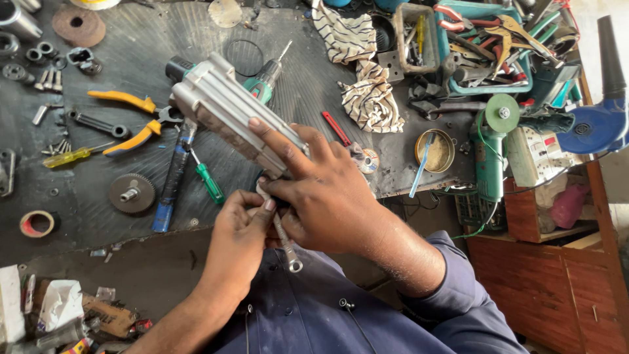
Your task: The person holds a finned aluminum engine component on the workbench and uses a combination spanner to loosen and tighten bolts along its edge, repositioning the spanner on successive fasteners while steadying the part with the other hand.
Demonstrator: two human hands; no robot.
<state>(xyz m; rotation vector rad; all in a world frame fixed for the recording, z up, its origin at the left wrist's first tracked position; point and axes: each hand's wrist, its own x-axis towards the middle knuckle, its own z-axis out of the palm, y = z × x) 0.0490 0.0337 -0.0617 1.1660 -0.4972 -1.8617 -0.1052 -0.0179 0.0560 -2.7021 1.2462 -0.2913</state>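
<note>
Right over the near edge of the dark rubber-matted surface (98,196), head view, both hands are bunched up at the near end of a grey ribbed metal block (226,111). That block's long axis runs diagonally, near end by the fingers, far end pointing up and left toward the yellow-handled pliers (131,121).

So the right hand (331,200) is on top, index finger laid flat along the block's upper face, the rest of it wrapped around the near end, gripping it. Left hand (239,236) sits just below and nearer, fingers pinched on a small silver spanner (283,239) whose head goes in at the block's near end; its ring end hangs down toward the blue shirt. What the head is seated on is hidden by the fingers, can't tell.

Lying around: green-handled screwdriver (209,182) just left of the hands, a gear (132,193) further left, striped rag (370,98) on the far right, green angle grinder (491,151) at the right edge.
</note>
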